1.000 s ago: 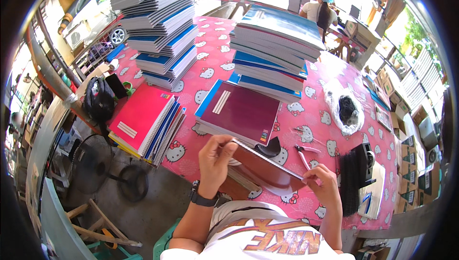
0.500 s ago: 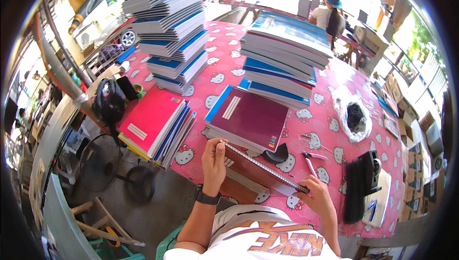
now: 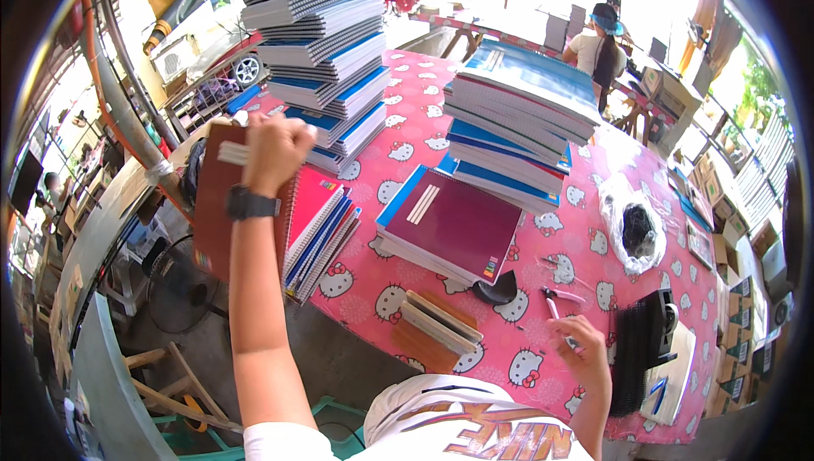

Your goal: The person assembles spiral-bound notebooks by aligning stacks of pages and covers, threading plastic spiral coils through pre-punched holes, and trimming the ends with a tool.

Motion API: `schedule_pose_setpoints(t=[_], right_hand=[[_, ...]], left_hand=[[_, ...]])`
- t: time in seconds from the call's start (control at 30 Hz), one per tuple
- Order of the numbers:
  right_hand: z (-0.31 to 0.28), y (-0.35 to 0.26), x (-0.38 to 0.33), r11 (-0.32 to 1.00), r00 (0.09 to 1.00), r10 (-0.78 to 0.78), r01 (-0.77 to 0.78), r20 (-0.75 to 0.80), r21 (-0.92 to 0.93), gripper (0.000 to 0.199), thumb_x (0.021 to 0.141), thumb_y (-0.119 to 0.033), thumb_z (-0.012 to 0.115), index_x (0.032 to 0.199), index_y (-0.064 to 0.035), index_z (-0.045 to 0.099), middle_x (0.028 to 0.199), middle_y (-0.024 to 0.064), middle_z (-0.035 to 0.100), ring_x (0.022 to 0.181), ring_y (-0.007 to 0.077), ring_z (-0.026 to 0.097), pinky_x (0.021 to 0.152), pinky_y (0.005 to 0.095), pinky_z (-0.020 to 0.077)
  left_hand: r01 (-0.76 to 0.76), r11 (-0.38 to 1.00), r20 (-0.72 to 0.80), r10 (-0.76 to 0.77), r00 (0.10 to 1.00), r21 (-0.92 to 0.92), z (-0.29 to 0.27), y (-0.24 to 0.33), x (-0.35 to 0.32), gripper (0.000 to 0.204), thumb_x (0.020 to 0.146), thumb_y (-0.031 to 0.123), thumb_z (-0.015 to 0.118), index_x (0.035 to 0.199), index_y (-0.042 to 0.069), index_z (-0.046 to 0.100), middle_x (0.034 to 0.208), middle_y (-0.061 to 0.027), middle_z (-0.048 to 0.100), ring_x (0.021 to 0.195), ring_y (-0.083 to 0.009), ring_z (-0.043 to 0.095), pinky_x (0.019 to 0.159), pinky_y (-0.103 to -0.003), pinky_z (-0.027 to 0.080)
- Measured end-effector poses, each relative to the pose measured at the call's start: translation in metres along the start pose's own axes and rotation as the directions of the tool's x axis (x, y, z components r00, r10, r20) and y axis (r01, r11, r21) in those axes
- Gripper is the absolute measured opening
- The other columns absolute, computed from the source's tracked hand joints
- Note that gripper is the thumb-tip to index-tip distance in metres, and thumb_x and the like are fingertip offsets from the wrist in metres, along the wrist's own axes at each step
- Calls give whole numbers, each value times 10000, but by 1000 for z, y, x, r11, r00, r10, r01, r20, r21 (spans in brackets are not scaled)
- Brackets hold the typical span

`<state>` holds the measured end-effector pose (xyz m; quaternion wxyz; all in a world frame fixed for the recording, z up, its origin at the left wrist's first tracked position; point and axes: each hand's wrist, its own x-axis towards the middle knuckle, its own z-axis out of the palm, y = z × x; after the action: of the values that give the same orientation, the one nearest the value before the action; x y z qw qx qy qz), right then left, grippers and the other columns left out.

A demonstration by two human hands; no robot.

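A brown spiral notebook (image 3: 225,224) is in my left hand (image 3: 275,152), which is closed on its upper part. I hold it over the left end of the table, above a pile of spiral notebooks with a pink-red one (image 3: 315,202) on top. My right hand (image 3: 585,352) is low on the right, its fingers apart and slightly bent. Its fingertips are at the lower handle of pink-handled pliers (image 3: 560,296); whether they touch is unclear. A wooden block (image 3: 441,321) lies in front of me, beside a stack topped by a purple notebook (image 3: 454,222).
Tall stacks of unbound-looking books (image 3: 331,54) and blue-covered books (image 3: 526,80) stand farther back. A black curved piece (image 3: 496,290), a plastic bag with black coils (image 3: 636,228) and black binding coils (image 3: 629,359) lie on the pink tablecloth. A fan (image 3: 182,283) stands left; another person (image 3: 598,50) sits far off.
My left hand has carried the brown notebook from in front of me to the left pile. My right hand has let go of it and is near the pliers. The wooden block is uncovered.
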<state>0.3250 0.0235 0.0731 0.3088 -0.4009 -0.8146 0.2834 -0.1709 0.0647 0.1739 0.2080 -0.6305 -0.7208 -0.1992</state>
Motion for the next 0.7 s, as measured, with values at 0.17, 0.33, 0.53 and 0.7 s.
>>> schedule_pose_setpoints(t=[0.17,0.33,0.53,0.7], right_hand=[[9,-3,-4,997,997,16,-21,69,69,266,743,-54,693,1000,-7,642,925,124,659,833,264,623,741,333,486],[12,17,-16,997,996,72,-73,46,28,235,760,-68,683,983,-6,641,906,120,661,821,253,626,739,327,490],[74,68,28,888,931,361,-361,55,284,184,850,-98,627,1006,-1,641,852,77,660,797,115,599,667,269,487],[120,120,60,643,838,542,-461,61,612,339,856,-125,607,1173,-10,572,998,67,636,867,121,581,703,259,483]], left_hand=[[250,968,-204,-250,947,-27,156,-64,-74,796,767,596,580,1406,205,311,1493,-118,203,1373,-329,181,1037,-636,103],[523,787,355,-616,704,328,179,-36,-109,801,813,615,497,1442,192,237,1502,-127,199,1373,-336,191,1032,-622,217],[603,740,215,-668,712,298,181,-11,-105,741,817,461,591,1406,114,303,1445,-174,289,1297,-358,297,971,-603,293],[-129,883,145,215,966,-452,167,131,-91,646,622,263,790,1203,118,547,1279,-123,495,1209,-333,416,1005,-463,326]])
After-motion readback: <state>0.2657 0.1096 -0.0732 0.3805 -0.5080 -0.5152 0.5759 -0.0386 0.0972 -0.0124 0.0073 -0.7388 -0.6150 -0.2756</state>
